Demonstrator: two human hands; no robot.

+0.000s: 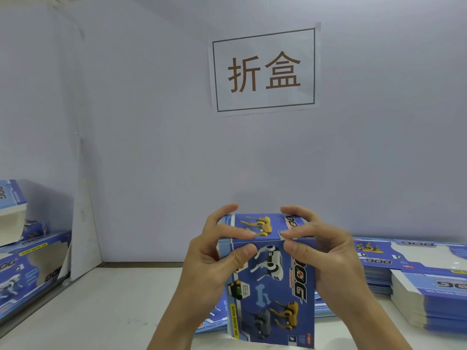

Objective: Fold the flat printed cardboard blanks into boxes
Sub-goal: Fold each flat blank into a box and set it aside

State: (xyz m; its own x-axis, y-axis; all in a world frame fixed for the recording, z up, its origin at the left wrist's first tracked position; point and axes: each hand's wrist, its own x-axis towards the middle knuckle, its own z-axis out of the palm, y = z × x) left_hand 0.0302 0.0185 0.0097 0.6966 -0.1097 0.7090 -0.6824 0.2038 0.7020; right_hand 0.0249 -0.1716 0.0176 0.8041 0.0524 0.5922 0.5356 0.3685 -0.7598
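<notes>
A blue printed box (pixel 271 286) with toy-dog pictures stands upright in front of me, its top flap folded flat. My left hand (pixel 212 258) grips its upper left corner, thumb on the front face and fingers curled over the top. My right hand (pixel 321 251) grips the upper right corner the same way, fingertips pressing on the top flap. Flat printed blanks (pixel 394 263) lie stacked to the right on the white table (pixel 101 306). Another flat blank (pixel 214 322) lies under the box.
A thick stack of blanks (pixel 434 299) sits at the right table edge. Folded blue boxes (pixel 30 269) are piled at the left, with more above them (pixel 11 198). A paper sign (pixel 264 69) hangs on the grey wall behind.
</notes>
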